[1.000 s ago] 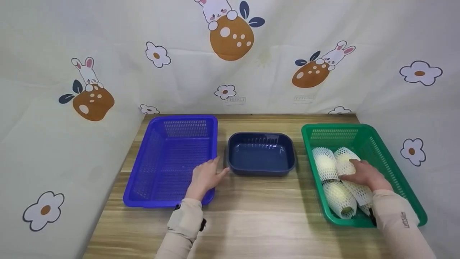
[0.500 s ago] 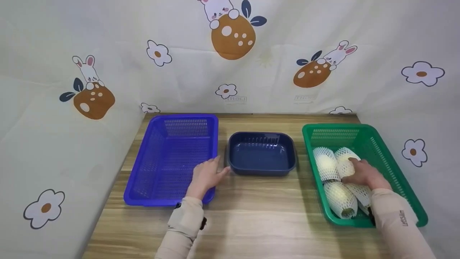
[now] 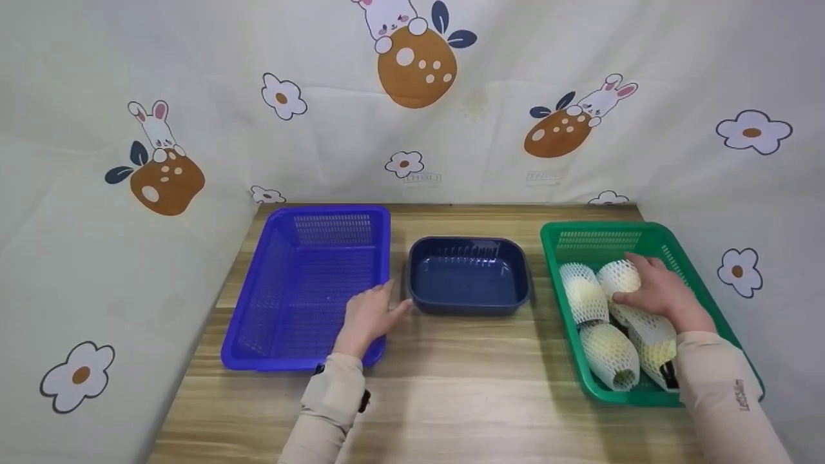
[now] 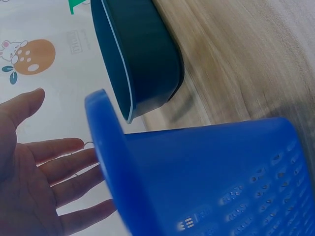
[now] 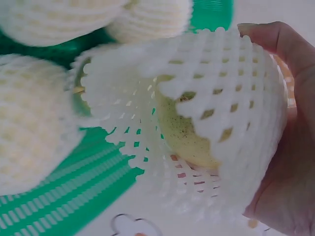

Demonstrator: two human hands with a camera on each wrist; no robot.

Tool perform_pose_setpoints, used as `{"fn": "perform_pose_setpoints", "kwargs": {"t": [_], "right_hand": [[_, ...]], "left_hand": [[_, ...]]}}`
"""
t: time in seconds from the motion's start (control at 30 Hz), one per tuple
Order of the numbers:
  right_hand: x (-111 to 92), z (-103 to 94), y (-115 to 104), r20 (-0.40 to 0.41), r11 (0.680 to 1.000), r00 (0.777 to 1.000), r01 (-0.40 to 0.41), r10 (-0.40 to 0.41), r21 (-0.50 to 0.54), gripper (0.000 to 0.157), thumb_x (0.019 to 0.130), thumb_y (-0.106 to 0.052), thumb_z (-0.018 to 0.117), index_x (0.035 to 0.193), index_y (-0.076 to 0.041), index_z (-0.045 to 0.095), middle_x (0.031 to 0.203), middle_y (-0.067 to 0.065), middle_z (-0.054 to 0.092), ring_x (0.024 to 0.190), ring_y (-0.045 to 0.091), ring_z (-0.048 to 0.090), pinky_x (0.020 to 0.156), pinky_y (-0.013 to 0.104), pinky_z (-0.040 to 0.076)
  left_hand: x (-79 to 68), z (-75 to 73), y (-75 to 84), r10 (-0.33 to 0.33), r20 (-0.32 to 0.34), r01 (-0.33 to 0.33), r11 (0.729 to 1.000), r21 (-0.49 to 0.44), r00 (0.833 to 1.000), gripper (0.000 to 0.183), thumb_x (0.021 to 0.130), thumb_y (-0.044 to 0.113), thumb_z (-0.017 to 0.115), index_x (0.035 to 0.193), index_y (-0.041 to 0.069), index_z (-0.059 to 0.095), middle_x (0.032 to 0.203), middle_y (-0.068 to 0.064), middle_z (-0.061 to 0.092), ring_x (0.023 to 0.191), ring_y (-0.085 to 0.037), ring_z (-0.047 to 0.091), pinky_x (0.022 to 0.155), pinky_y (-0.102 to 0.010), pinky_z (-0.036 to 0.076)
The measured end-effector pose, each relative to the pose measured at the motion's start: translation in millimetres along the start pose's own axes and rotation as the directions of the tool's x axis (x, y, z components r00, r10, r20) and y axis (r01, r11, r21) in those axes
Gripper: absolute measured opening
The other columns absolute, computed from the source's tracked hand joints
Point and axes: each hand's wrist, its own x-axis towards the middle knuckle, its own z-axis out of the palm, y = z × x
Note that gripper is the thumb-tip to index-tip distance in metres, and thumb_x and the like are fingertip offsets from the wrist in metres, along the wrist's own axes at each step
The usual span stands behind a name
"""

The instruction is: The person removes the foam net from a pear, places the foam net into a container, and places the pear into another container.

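Note:
My right hand (image 3: 667, 293) grips a fruit (image 3: 620, 277) in a white foam net sleeve at the back of the green basket (image 3: 599, 227). In the right wrist view, yellow-green speckled skin of this fruit (image 5: 184, 130) shows through the parted net, and the thumb and palm wrap its side. Several other net-sleeved fruits lie in the basket, one (image 3: 585, 296) at the left and one (image 3: 609, 357) at the front. My left hand (image 3: 370, 316) lies over the right rim of the blue basket (image 3: 303, 367), fingers extended and holding nothing; the left wrist view shows spread fingers (image 4: 69, 167) beside that rim.
Between the two baskets stands a navy rectangular basin (image 3: 470, 308) on the wooden table (image 3: 464, 386). A patterned cloth (image 3: 490, 122) with rabbits and flowers hangs behind and along both sides.
My right hand has moved slightly back and up, with the rear fruit tilting up in its grip. More of the fruit at the front right now shows. My left hand stays put.

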Motion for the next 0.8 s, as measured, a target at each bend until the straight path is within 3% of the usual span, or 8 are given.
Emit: {"fn": "perform_pose_setpoints", "kwargs": {"t": [0.2, 0.4, 0.63, 0.8], "right_hand": [[1.9, -7.8, -42.0, -0.086, 0.994, 0.99, 0.109, -0.11, -0.01, 0.084, 0.076, -0.034, 0.066, 0.137, 0.0, 0.021, 0.13, 0.033, 0.023, 0.107, 0.054, 0.03, 0.077, 0.065, 0.029], [4.1, 0.3, -84.7, -0.151, 0.967, 0.955, 0.253, -0.256, -0.035, 0.082, 0.071, -0.028, 0.069, 0.137, -0.008, 0.026, 0.135, 0.024, 0.024, 0.112, 0.048, 0.03, 0.078, 0.063, 0.032], [5.5, 20.4, -125.1, -0.162, 0.901, 0.887, 0.423, -0.433, -0.093, 0.082, 0.064, -0.028, 0.07, 0.135, -0.01, 0.033, 0.134, 0.018, 0.03, 0.112, 0.04, 0.035, 0.077, 0.053, 0.039], [5.0, 45.2, -148.2, -0.107, 0.832, 0.826, 0.541, -0.553, -0.121, 0.084, 0.061, -0.031, 0.07, 0.135, -0.014, 0.034, 0.135, 0.013, 0.032, 0.114, 0.033, 0.036, 0.081, 0.048, 0.039]], "left_hand": [[-1.5, 0.0, 0.5, -0.006, -0.001, 0.006, 1.0, -0.002, 1.0, 0.061, 0.084, 0.048, 0.05, 0.122, 0.001, 0.05, 0.107, -0.016, 0.058, 0.09, -0.033, 0.057, 0.074, -0.043, 0.044], [-0.7, 2.0, -1.0, 0.004, -0.025, -0.004, 1.0, -0.008, 1.0, 0.06, 0.083, 0.047, 0.051, 0.121, 0.001, 0.051, 0.107, -0.017, 0.059, 0.092, -0.033, 0.057, 0.076, -0.043, 0.044], [-1.1, 1.7, -1.3, 0.017, -0.04, -0.017, 1.0, 0.005, 0.999, 0.06, 0.083, 0.048, 0.05, 0.121, 0.001, 0.051, 0.106, -0.016, 0.059, 0.09, -0.033, 0.057, 0.075, -0.043, 0.044], [-1.1, 2.0, -1.7, 0.014, -0.039, -0.014, 1.0, 0.004, 0.999, 0.06, 0.083, 0.047, 0.052, 0.121, 0.001, 0.051, 0.105, -0.016, 0.059, 0.089, -0.033, 0.057, 0.074, -0.043, 0.044]]}}
